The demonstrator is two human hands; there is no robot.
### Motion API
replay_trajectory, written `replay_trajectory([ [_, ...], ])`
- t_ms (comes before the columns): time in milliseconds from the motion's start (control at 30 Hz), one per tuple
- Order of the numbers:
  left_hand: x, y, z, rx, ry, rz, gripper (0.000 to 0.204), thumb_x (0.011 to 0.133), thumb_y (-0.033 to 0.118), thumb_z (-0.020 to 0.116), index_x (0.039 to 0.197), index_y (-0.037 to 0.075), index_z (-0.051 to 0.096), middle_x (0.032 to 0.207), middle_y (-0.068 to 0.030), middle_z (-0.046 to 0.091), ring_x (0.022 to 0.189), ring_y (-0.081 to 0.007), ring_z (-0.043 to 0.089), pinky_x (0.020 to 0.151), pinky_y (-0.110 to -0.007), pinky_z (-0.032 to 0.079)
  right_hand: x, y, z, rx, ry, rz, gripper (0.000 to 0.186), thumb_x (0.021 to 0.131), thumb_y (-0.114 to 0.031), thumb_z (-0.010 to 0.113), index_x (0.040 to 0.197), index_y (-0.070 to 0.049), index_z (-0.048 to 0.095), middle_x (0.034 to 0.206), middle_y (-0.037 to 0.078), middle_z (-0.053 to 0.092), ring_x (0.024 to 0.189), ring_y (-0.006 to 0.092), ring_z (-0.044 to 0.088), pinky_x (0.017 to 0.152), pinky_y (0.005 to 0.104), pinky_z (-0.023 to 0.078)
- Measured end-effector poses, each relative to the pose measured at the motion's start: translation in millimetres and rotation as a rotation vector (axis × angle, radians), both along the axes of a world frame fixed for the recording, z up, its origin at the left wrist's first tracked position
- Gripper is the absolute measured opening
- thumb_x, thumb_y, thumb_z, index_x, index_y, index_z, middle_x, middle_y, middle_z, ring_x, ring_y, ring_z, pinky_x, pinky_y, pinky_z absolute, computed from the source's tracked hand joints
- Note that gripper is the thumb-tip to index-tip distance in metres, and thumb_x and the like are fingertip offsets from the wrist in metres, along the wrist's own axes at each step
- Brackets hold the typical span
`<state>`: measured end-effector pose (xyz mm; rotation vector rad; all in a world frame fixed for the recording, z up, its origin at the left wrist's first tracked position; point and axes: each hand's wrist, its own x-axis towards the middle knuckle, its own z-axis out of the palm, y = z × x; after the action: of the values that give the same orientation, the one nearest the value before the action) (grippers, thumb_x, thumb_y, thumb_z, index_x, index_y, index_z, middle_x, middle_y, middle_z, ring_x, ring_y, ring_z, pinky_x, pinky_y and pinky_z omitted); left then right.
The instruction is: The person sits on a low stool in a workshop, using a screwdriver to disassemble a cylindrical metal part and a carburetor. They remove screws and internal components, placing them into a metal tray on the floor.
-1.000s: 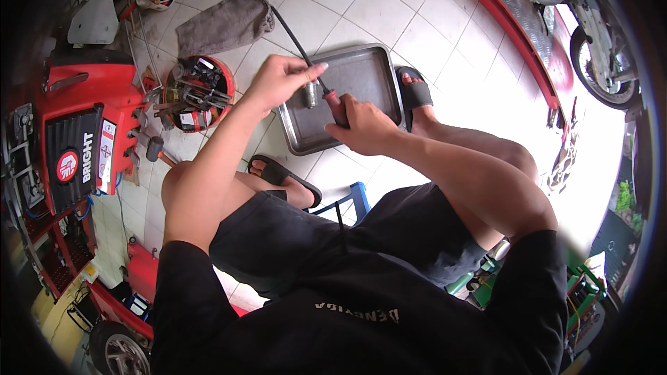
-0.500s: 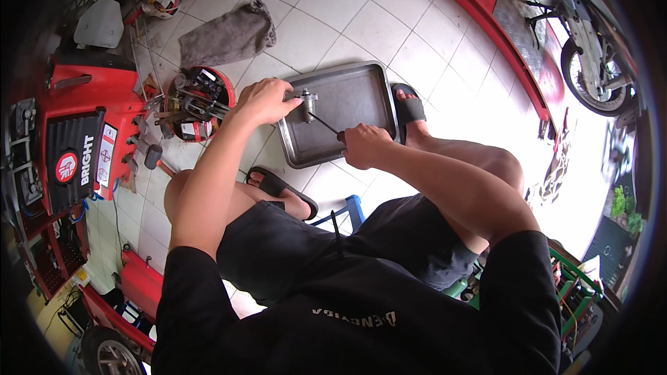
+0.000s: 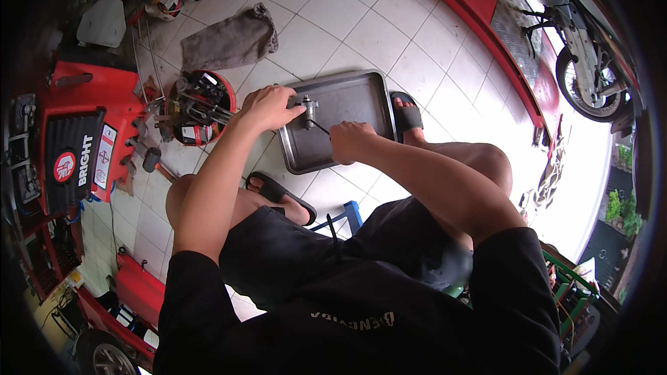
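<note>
A small silvery metal cylinder part [image 3: 310, 114] with a flange stands at the left side of a shallow grey metal tray [image 3: 340, 164]. My left hand [image 3: 269, 107] grips this part from the left, its thumb against the flange and its other fingers partly hidden. My right hand [image 3: 351, 142] is closed round the handle of a slim tool that looks like a screwdriver [image 3: 320, 126]. The tool's dark shaft slants up to the left, its tip at the lower part of the metal piece. The handle is hidden in my fist.
Left of the tray stands a round red container [image 3: 201, 107] full of tools, with a hammer [image 3: 154, 161] nearby. A grey rag [image 3: 229, 38] lies on the tiles beyond. A red machine [image 3: 87, 125] stands farther left, a motorcycle [image 3: 590, 76] at the far right.
My right hand has moved a little left, closer to the metal part, and less of the tool's shaft shows. The left hand keeps its hold. The whole view has shifted slightly.
</note>
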<state>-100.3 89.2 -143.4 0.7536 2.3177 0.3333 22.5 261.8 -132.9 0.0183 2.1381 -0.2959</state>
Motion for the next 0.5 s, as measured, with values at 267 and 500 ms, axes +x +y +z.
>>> replay_trajectory([
  [267,2,3,18,-0.032,-0.024,0.021,0.055,0.091,0.046,0.068,0.131,0.008,0.065,0.128,-0.0136,0.068,0.122,-0.0307,0.063,0.102,-0.043,0.05,-23,-15,21,0.041,-0.066,-0.061,0.038,0.085,-0.012,0.057,0.12,-0.005,0.069,0.127,0.015,0.069,0.118,0.029,0.067,0.095,0.0409,0.055],
  [500,5,-4,16,-0.01,0.044,-0.011,0.055,0.091,0.045,0.069,0.13,0.006,0.065,0.127,-0.0151,0.068,0.12,-0.0322,0.064,0.102,-0.043,0.051,-18,-15,27,0.046,-0.165,-0.176,0.036,0.085,-0.011,0.057,0.119,-0.003,0.069,0.125,0.016,0.069,0.112,0.0265,0.07,0.09,0.0405,0.056],
])
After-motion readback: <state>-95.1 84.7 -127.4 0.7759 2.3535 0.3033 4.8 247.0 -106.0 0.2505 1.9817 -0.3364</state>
